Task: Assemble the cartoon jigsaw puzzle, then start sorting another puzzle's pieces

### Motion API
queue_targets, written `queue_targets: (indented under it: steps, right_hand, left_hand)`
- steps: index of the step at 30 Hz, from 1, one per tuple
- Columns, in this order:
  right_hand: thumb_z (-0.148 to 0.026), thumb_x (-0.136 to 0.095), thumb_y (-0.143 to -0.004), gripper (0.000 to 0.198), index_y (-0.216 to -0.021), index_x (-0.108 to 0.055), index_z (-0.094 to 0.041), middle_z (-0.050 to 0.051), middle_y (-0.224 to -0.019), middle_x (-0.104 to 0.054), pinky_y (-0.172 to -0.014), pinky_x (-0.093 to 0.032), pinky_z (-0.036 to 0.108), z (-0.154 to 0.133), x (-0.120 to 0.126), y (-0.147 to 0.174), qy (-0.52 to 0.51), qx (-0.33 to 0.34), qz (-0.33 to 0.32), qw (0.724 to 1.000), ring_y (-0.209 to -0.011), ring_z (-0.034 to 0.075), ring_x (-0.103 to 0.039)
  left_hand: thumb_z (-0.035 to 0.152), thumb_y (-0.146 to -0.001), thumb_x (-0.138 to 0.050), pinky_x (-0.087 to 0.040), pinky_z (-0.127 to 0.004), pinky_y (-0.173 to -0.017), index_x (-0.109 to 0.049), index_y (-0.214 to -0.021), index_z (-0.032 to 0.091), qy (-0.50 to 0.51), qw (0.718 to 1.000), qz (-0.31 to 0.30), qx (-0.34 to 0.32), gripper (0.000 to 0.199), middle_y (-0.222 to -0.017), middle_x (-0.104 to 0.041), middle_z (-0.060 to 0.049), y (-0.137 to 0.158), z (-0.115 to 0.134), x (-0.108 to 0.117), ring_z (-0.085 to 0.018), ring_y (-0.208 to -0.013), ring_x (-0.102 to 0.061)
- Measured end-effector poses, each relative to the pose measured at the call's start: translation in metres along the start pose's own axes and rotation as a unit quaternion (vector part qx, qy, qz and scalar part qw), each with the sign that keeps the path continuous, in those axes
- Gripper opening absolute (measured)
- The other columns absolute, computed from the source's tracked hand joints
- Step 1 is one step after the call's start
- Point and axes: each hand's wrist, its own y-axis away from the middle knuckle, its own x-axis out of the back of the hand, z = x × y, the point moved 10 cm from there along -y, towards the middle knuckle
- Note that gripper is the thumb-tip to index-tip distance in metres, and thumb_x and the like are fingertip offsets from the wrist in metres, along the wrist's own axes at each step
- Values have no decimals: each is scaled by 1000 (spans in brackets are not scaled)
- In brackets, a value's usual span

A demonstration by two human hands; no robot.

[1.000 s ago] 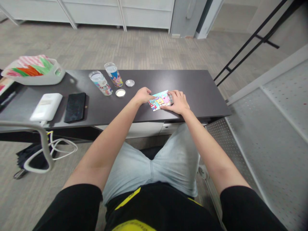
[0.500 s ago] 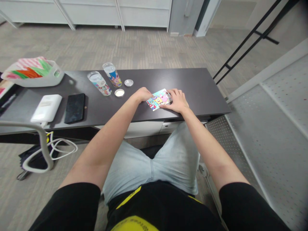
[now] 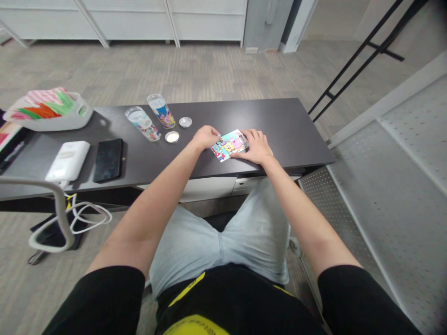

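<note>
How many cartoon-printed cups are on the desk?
2. The nearer cup stands beyond and right of the black phone; the farther cup is just past the nearer one, slightly right. Both are left of the left hand. None looks hidden.

Black phone [image 3: 108, 160] beside white device [image 3: 68, 161]

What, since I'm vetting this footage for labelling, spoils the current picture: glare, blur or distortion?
Head view: pale sheen on the dark tabletop; head view: wide-angle stretching seems to enlarge the right sleeve; head view: the colourful card looks slightly soft.
</note>
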Motion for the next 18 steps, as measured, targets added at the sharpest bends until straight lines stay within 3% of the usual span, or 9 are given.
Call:
queue_targets:
  steps: [4, 8, 12, 15, 18]
  right_hand:
    - [-98, -85, -95, 123, -185, -62, -17, 28, -178, -68, -136, -50, 73, 0, 0, -1, -5, 6, 2, 1000, -160, 58, -61]
    - [-92, -87, -94, 116, -182, -65, -20, 26, -176, -71, -135, -50, 73, -1, 1, 0, -17, 15, 3, 1000, -158, 57, -62]
    - [-86, -74, -106, 98, -179, -67, -20, 25, -172, -73, -134, -51, 73, 0, 1, 0, -24, 12, 11, 1000, -156, 56, -63]
    - [-77, -59, -115, 85, -176, -69, -19, 25, -170, -74, -133, -52, 73, 5, 1, -1, -20, -9, 19, 1000, -154, 55, -64]
    - [-71, -56, -117, 77, -172, -70, -20, 23, -167, -77, -134, -51, 71, 9, 2, -2, -32, -21, 27, 999, -152, 52, -66]
  left_hand:
    - [34, -103, -96, -65, -35, -103, -91, -121, 22, 7, 998, 61, -7, 22, -119, -92, -9, -1, -9, 31, -28, -107, -85]
    - [36, -110, -85, -63, -42, -118, -84, -138, 21, -31, 996, 86, -10, 32, -137, -87, -14, 16, -18, 46, -34, -128, -83]
    - [53, -102, -97, -50, -51, -141, -75, -157, 19, -79, 991, 98, -52, 68, -176, -63, -24, 50, -10, 26, -42, -166, -62]
    - [68, -89, -108, -47, -58, -142, -71, -162, 17, -108, 988, 81, -76, 96, -178, -60, -29, 77, -1, -2, -51, -168, -56]
    - [73, -89, -109, -47, -61, -140, -70, -164, 18, -132, 985, 73, -80, 101, -177, -62, -31, 92, 6, -17, -55, -166, -56]
